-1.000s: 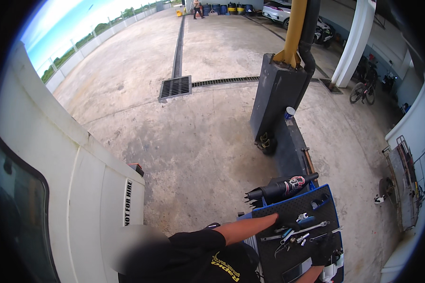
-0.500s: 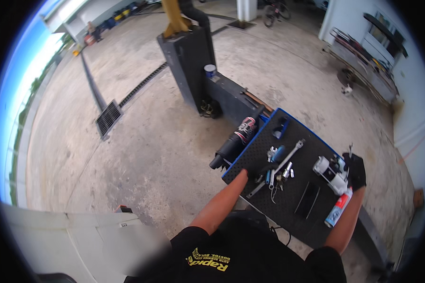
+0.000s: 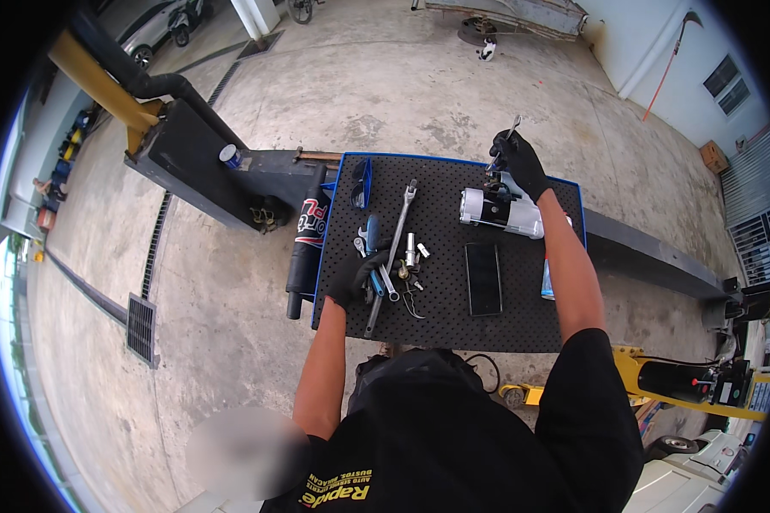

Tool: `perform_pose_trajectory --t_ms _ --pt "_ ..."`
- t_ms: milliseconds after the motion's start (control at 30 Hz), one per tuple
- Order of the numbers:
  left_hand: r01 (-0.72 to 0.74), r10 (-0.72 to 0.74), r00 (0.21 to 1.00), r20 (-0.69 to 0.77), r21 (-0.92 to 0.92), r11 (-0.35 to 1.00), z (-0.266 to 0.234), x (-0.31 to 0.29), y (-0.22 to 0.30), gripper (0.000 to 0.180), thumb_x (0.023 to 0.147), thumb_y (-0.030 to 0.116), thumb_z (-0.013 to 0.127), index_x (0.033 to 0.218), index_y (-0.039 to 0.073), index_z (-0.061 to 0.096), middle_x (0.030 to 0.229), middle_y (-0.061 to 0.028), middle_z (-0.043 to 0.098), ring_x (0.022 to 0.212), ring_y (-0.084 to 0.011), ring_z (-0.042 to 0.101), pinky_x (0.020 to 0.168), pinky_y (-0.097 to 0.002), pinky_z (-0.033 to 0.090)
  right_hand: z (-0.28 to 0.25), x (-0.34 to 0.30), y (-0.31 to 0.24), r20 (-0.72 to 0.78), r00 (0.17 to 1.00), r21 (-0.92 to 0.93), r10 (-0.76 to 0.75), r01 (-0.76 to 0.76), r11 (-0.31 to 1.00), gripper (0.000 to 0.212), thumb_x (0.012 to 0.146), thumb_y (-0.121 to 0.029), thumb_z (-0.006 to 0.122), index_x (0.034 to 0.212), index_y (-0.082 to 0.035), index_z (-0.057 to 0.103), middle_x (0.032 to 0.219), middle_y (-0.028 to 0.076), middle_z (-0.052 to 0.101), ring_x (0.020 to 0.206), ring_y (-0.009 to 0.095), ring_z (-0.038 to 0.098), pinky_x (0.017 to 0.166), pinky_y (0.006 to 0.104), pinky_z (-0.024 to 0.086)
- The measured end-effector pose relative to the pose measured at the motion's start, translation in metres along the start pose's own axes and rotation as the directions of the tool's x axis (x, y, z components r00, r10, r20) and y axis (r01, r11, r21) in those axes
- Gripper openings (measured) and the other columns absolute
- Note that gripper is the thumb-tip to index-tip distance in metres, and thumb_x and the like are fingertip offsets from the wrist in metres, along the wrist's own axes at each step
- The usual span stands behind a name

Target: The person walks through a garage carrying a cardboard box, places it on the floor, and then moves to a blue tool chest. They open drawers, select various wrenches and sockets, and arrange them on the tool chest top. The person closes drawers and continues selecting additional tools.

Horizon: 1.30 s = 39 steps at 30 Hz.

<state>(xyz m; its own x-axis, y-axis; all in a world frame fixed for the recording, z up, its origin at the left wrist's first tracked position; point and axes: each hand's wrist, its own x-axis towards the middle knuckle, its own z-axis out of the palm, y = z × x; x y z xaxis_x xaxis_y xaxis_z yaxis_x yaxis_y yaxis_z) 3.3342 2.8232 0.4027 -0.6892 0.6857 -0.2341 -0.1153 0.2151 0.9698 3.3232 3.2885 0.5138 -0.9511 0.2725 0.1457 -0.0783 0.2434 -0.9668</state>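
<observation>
My black-gloved right hand [image 3: 522,162] is closed around a small wrench [image 3: 515,125], whose shiny end sticks up past the fingers. Just below it on the black perforated mat [image 3: 453,329] lies a silver and black starter motor [image 3: 498,210]. My left hand [image 3: 357,280], also gloved, reaches into a group of tools with its fingers curled; what they grip is unclear. Around it lie a long chrome bar [image 3: 399,224], a blue-handled tool [image 3: 373,231], a ring-ended wrench [image 3: 390,287], a socket [image 3: 411,250] and several small metal pieces. A dark smartphone [image 3: 484,280] lies between my hands.
Blue-framed glasses [image 3: 361,183] lie at the mat's far left. My right forearm partly covers a spray can [image 3: 547,280]. A black cylinder [image 3: 306,244] hangs along the table's left side. Dark lift post [image 3: 188,158] stands left, with a can [image 3: 230,156] on its base.
My view has swung right, so the table now sits mid-picture. My right hand has moved to the motor's far side, raising the wrench; my left hand remains among the tools.
</observation>
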Motion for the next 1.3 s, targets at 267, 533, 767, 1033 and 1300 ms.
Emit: perform_pose_trajectory --t_ms 267,533,767,1033,1300 --pt "-0.190 0.181 0.982 0.058 0.270 0.944 -0.005 -0.011 -0.004 0.050 0.109 0.027 0.058 0.151 0.001 0.058 0.151 -0.0138 0.063 0.120 -0.0211 0.071 0.100 -0.0369 0.058 0.010 0.002 0.015 0.077 0.997 -0.163 -0.004 0.017 0.986 0.030 0.113 -0.035 0.053 0.108 -0.006 0.061 0.090 0.005 0.066 0.081 0.014 0.063 0.077 0.0334 0.052" --pt "-0.359 0.369 0.928 0.052 0.391 0.848 -0.011 0.000 -0.032 0.048 0.108 0.030 0.061 0.148 0.004 0.063 0.141 -0.0110 0.068 0.111 -0.0165 0.070 0.094 -0.0339 0.057 0.012 0.017 0.004 0.351 0.935 -0.330 -0.044 0.168 0.929 0.019 0.114 -0.024 0.053 0.105 -0.008 0.058 0.090 -0.003 0.053 0.085 0.009 0.048 0.082 0.0292 0.045" --pt "0.020 -0.007 0.991 -0.135 0.099 0.995 0.006 -0.012 0.019 0.048 0.107 0.040 0.063 0.143 0.009 0.069 0.114 -0.0105 0.079 0.100 -0.0162 0.073 0.090 -0.0347 0.055 0.020 0.007 -0.011 0.351 0.936 -0.325 0.000 0.122 0.938 0.032 0.114 -0.034 0.048 0.113 -0.007 0.065 0.097 0.005 0.063 0.087 0.020 0.058 0.086 0.0358 0.051" --pt "0.016 -0.019 0.995 -0.100 -0.033 0.999 0.006 -0.007 0.008 0.053 0.108 0.041 0.062 0.144 0.002 0.067 0.118 -0.0119 0.079 0.100 -0.0149 0.074 0.091 -0.0335 0.056 0.007 0.023 0.026 0.387 0.901 -0.445 -0.197 0.370 0.815 0.011 0.104 -0.014 0.057 0.109 -0.007 0.064 0.091 0.006 0.063 0.078 0.024 0.062 0.076 0.0393 0.052" --pt "0.076 0.101 0.898 -0.429 0.376 0.923 0.020 0.004 -0.004 0.071 0.092 0.056 0.072 0.122 -0.009 0.070 0.120 -0.0321 0.072 0.107 -0.0400 0.071 0.097 -0.0463 0.053 0.003 0.019 0.040 0.205 0.978 -0.178 0.030 0.007 0.984 0.047 0.114 -0.045 0.052 0.083 -0.011 0.058 0.070 -0.003 0.054 0.064 0.007 0.048 0.060 0.0288 0.039"
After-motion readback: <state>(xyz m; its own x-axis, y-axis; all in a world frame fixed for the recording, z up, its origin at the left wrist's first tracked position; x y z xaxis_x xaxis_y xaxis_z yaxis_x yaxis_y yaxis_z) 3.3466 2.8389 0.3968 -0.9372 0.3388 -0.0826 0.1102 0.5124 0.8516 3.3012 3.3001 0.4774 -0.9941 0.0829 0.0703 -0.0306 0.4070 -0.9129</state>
